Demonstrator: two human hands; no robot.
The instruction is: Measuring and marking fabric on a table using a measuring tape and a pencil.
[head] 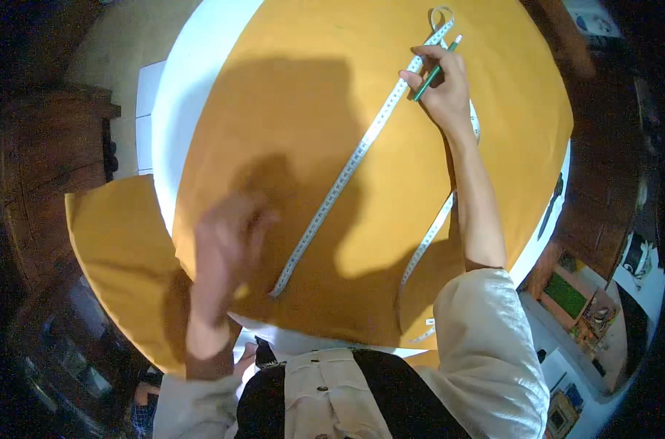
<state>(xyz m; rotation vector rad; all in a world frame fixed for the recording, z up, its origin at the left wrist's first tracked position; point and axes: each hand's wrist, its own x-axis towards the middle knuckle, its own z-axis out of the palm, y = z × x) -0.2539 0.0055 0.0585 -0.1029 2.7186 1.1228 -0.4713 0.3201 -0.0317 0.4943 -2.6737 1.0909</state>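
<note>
Mustard-yellow fabric (398,181) lies over a white tabletop (173,104) and hangs down at the left. A white tape measure (343,178) runs diagonally over it, from near the front edge up to my right hand (445,82). That hand pinches the tape between thumb and fingers and also holds a green pencil (434,74). Beyond the fingers the tape makes a small loop; its rest trails under my right forearm towards the front edge. My left hand (231,236), blurred by motion, is over the cloth left of the tape's near end. Whether it holds anything is unclear.
A dark slim object (552,203) lies on the tabletop's right rim. Brown wooden furniture (52,142) stands at the left. To the lower right, a surface carries a green rectangular item (565,293) and small objects. My head's shadow darkens the cloth.
</note>
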